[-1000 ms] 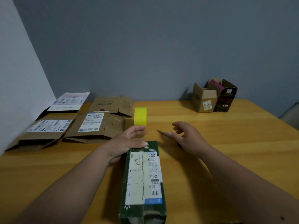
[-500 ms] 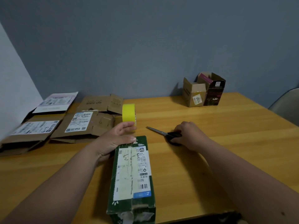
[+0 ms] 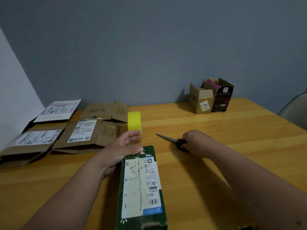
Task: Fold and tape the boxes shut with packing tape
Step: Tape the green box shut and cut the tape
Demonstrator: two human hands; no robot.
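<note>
A long dark green box (image 3: pixel 141 188) with a white shipping label lies lengthwise in front of me on the wooden table (image 3: pixel 240 130). My left hand (image 3: pixel 121 150) is at the box's far end, its thumb resting on the top edge and its fingers curled round the lower part of an upright yellow tape roll (image 3: pixel 134 121). To the right, my right hand (image 3: pixel 197 141) grips the black handles of the scissors (image 3: pixel 166 138), which lie on the table with the blades pointing left. The handles are mostly hidden under the fingers.
Several flattened cardboard boxes (image 3: pixel 89 135) with labels lie at the left, up to the wall. At the back right stand an open brown box (image 3: pixel 201 100) and a dark box (image 3: pixel 222 98). A chair back (image 3: pixel 295 110) shows at the right edge.
My right hand, open above the scissors a second ago, has come down and closed on their handles. My left hand has stayed at the box end with the tape roll.
</note>
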